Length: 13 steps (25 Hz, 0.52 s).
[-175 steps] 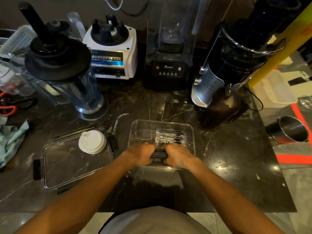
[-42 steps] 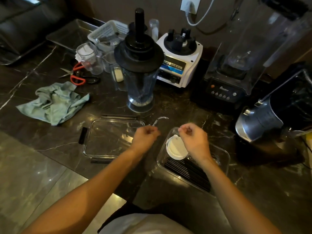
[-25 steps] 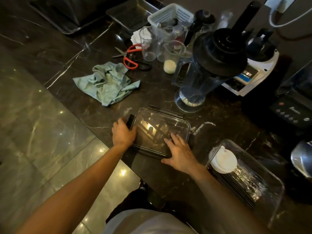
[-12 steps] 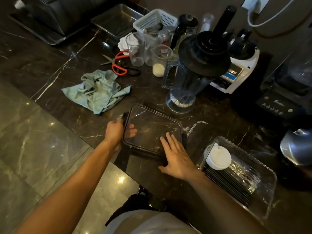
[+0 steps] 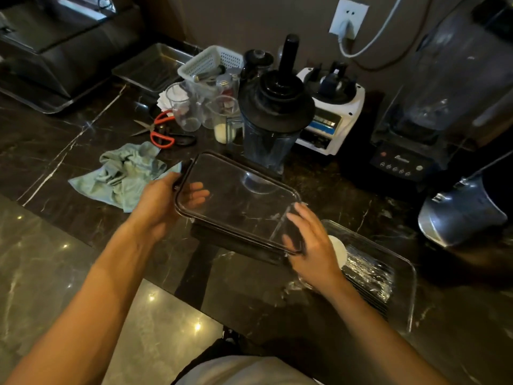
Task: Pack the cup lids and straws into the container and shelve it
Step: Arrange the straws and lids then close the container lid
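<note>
Lifting: clear container lid point(image 5: 238, 201) off the table point(image 5: 319, 307), tilted.
Container point(image 5: 399, 276): right of lid, on table, straws point(image 5: 366, 276) and white cup lid point(image 5: 339, 250) inside.
Left hand point(image 5: 163, 201): gripping lid's left edge.
Right hand point(image 5: 311, 245): fingers straight, at lid's right corner.

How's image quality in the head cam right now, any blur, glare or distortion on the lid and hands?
Head view: dim and warm; right hand smeared by motion blur, left hand sharper. The clear lid shows the dark counter and fingers through it, with faint reflections. Point glare on the floor tiles. Wide-angle bending at the edges; the container stays readable.
</note>
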{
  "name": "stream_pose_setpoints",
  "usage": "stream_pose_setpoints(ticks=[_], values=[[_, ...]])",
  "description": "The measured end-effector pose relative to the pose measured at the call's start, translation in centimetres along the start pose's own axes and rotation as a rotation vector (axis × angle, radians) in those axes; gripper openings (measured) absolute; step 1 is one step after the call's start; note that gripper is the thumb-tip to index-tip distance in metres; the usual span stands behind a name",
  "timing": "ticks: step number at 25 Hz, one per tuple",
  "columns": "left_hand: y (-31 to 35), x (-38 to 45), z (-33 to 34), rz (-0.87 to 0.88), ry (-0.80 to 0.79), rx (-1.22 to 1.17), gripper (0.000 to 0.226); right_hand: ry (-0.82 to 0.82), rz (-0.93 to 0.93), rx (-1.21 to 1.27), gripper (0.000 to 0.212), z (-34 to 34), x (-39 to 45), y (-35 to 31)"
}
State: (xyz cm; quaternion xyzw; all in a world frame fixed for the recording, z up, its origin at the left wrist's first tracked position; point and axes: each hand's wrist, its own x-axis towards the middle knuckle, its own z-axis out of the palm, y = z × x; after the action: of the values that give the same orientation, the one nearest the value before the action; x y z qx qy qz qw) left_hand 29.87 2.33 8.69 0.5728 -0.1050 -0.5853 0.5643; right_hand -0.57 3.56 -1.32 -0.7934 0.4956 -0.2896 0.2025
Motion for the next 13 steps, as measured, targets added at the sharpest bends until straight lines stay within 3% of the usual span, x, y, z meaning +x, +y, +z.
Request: stream_pose_setpoints(ticks=[5,9,13], values=[[-1.8,-1.8,4.1,-0.135,-0.192,0.086,0.032,0.31,0.045,0.183,0.029,-6.8,-2.5,2.9],[-5.0,-2.1,8.5,-0.056,-0.342,0.409,0.045,0.48,0.325,0.386,0.009,-12.1,-4.4,2.2],[-7.1,-2.9,13.5,0.065,-0.34,0.49,0.049,0.527,0.45,0.481,0.005,-16.1,-6.7,2.7]])
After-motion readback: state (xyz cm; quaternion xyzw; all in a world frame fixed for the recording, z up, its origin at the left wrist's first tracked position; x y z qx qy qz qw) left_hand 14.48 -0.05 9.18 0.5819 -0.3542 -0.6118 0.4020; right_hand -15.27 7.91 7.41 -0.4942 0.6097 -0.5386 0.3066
